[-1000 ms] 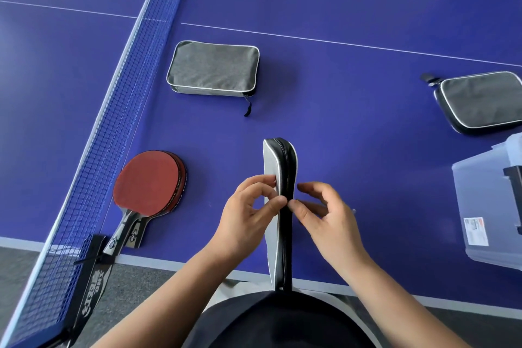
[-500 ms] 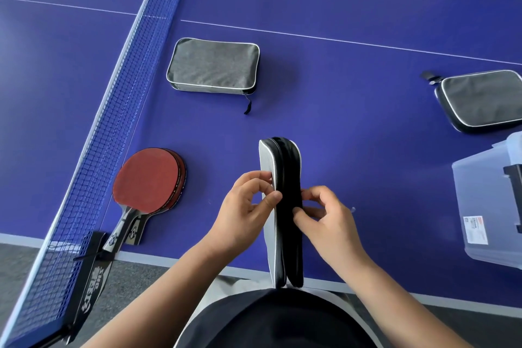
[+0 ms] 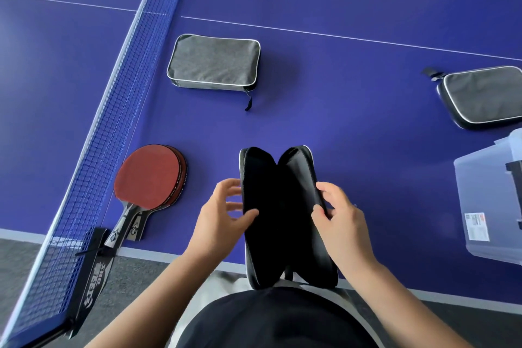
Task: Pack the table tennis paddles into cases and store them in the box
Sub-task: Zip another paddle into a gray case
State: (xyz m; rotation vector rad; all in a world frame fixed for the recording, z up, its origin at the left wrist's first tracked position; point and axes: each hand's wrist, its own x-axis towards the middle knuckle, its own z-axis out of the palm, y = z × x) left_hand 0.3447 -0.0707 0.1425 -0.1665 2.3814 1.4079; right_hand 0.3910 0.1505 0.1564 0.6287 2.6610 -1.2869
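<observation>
I hold a black paddle case [image 3: 279,215] upright over the table's near edge, its two halves spread like a book and its dark lining showing. My left hand [image 3: 223,215] grips the left half, thumb inside. My right hand [image 3: 339,215] grips the right half's edge. Red-faced paddles [image 3: 149,175] lie stacked to the left beside the net. A zipped grey case [image 3: 214,62] lies flat farther back. Another grey case [image 3: 485,96] lies at the right edge. A clear plastic box [image 3: 491,200] stands at the right, partly out of frame.
The blue net [image 3: 113,110] runs diagonally along the left, with its black clamp post [image 3: 90,271] at the table's near edge. The blue table [image 3: 353,93] stretches between the cases. Grey floor shows below the table edge.
The case was closed and held edge-on a second ago. My hands have pulled its two halves apart, so it now gapes wide.
</observation>
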